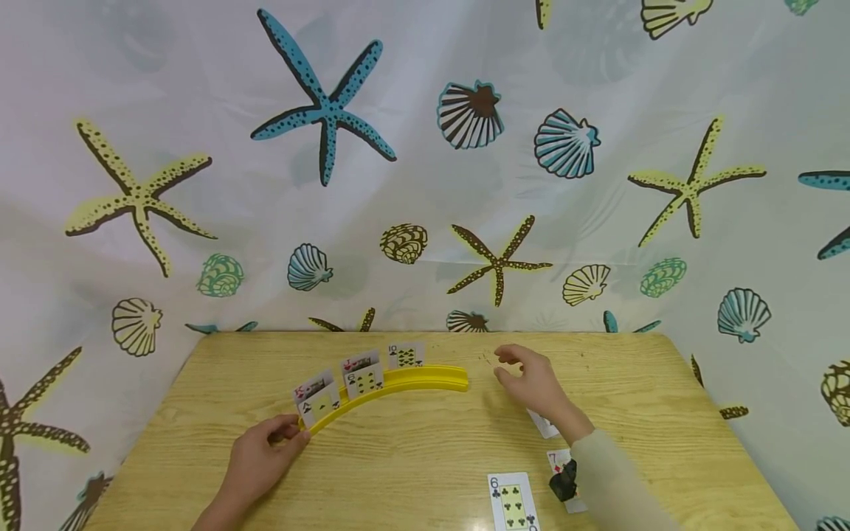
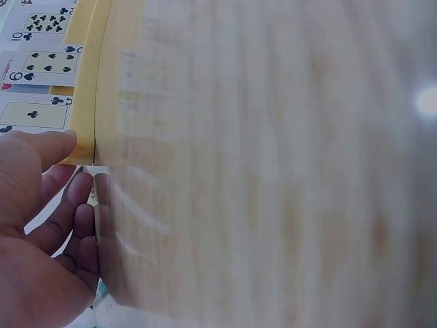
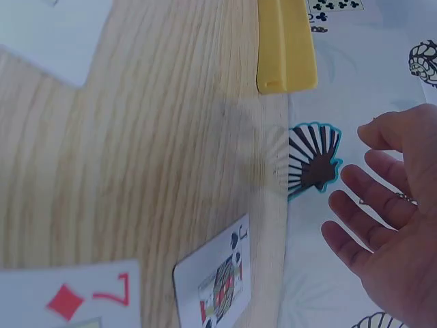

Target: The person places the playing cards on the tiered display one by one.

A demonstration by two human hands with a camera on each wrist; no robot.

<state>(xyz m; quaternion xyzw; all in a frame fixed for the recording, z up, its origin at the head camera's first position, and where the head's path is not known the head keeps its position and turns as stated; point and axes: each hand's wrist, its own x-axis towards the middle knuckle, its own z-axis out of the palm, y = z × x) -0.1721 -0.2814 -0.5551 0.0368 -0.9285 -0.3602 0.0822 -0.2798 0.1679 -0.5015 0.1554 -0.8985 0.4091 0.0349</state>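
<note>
My left hand (image 1: 262, 451) pinches the left end of a curved yellow card holder (image 1: 425, 379) between thumb and fingers. Upright in its slots stand a king (image 1: 313, 385) behind an ace of clubs (image 1: 323, 407), a red jack (image 1: 358, 363) behind a six of spades (image 1: 365, 382), and a ten of clubs (image 1: 406, 356). Beyond the holder's right end, my right hand (image 1: 533, 383) is raised over the table with loosely bent fingers and nothing in them. A jack of spades (image 3: 220, 283) lies face up below it, partly hidden in the head view.
On the wooden table (image 1: 412, 464) a six of clubs (image 1: 513, 503) lies near the front. A seven of diamonds (image 1: 558, 462) is partly covered by a small black device (image 1: 564, 481) at the right sleeve (image 1: 614, 479). A shell-patterned cloth (image 1: 412, 184) hangs behind the table.
</note>
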